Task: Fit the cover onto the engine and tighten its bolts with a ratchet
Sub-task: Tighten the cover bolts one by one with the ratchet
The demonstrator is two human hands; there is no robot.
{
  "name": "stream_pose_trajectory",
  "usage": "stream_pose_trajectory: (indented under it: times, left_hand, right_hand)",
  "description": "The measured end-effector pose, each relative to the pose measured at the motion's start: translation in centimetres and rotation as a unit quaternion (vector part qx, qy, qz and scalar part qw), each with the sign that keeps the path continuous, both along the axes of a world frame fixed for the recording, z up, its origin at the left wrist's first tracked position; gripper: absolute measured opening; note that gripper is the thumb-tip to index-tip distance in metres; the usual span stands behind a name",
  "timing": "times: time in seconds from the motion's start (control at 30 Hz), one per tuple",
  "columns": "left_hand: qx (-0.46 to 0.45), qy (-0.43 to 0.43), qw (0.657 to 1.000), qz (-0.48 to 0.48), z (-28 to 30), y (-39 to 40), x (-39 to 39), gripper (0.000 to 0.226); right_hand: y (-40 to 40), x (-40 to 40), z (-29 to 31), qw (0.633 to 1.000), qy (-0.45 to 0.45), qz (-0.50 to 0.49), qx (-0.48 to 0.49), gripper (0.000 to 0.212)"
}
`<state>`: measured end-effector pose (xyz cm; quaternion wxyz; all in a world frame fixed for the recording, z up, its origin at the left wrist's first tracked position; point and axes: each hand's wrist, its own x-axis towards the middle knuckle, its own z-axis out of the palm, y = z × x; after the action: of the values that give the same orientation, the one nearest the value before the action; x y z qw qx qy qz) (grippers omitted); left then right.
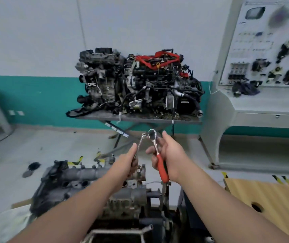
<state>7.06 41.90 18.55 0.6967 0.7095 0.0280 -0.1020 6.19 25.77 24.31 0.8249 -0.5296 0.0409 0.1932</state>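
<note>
Gripping red-handled ratchet (pixel 158 156) in right hand (pixel 169 155); left hand (pixel 128 159) curled round extension bar with socket (pixel 141 142), raised over engine (pixel 94 183). Tool assembly pending; cover seating unclear; bolts judged untightened. Beyond: second engine (pixel 136 85) on stand.

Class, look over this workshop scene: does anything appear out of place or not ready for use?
Yes. The ratchet in the right hand has no extension fitted; the extension bar is held separately in the left hand, above the engine.
</note>
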Motion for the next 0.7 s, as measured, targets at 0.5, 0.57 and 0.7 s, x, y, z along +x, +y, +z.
stream_pose_trajectory:
  times: [0.5, 0.57, 0.7]
  left_hand:
    - [0.143, -0.082, 0.986, -0.003, -2.0, 15.4, 5.2, 0.064]
    - [0.151, -0.081, 0.985, -0.011, -2.2, 16.8, 5.4, 0.066]
    - [0.190, -0.095, 0.976, -0.046, -2.6, 18.4, 5.3, 0.065]
  right_hand:
    - [12.3, 4.0, -0.7, 0.990, -0.088, 0.009, -0.106, 0.023]
    - [13.4, 4.1, -0.9, 0.991, -0.092, -0.010, -0.097, 0.023]
    - [14.4, 4.2, -0.9, 0.990, -0.109, -0.034, -0.084, 0.022]
